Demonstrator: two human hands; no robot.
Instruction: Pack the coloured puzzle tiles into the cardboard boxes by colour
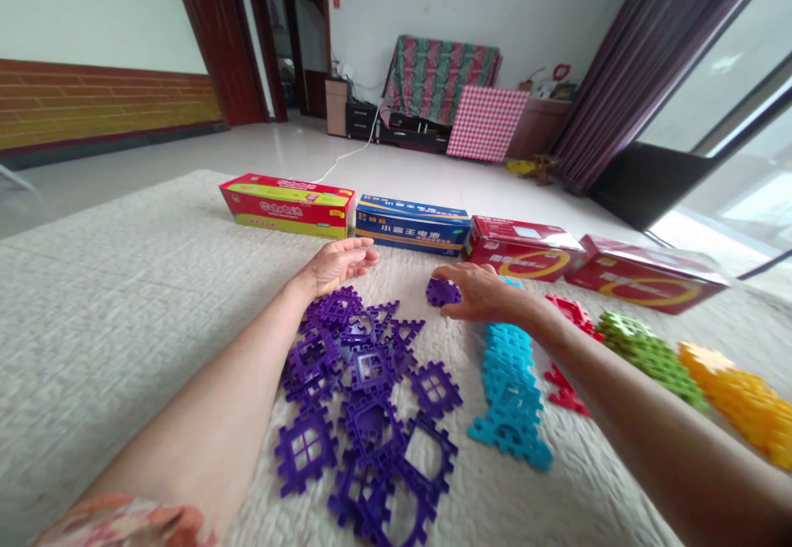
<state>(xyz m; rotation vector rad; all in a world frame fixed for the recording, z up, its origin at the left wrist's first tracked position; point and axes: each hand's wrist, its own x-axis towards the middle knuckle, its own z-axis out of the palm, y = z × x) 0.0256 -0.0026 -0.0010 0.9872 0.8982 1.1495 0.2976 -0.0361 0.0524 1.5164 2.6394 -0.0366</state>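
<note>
R hand (473,291) is bent round a purple pc (443,292) in front of the blue box (412,227), thumb on the near side, fingers on the far side; can't tell if it's gripped or only touched. L hand (340,266) is loose, fingers a bit apart & slightly curled, at the far end of the purple pile (365,403). Pile = notched flat pcs (frames, window squares, a few triangles), spread on the mat (154,324) btwn the forearms.

To the R, in order: cyan stack (512,382), red stack (572,316), green stack (649,353), yellow stack (739,390). R forearm crosses in front of the red stack, hiding its middle; R hand & wrist hide a bit of cyan's far end.

Boxes make a low wall beyond the hands: red-yellow box (288,207), then the blue one, then 2 maroon boxes (525,248).

Bkgd: white cable (350,153) on the floor, running to a cabinet; patterned cloth (442,77) draped above, checked cloth (488,122) hanging nr it. Dark curtain (619,60) by the window, R side; red-brown door (214,35) L.
</note>
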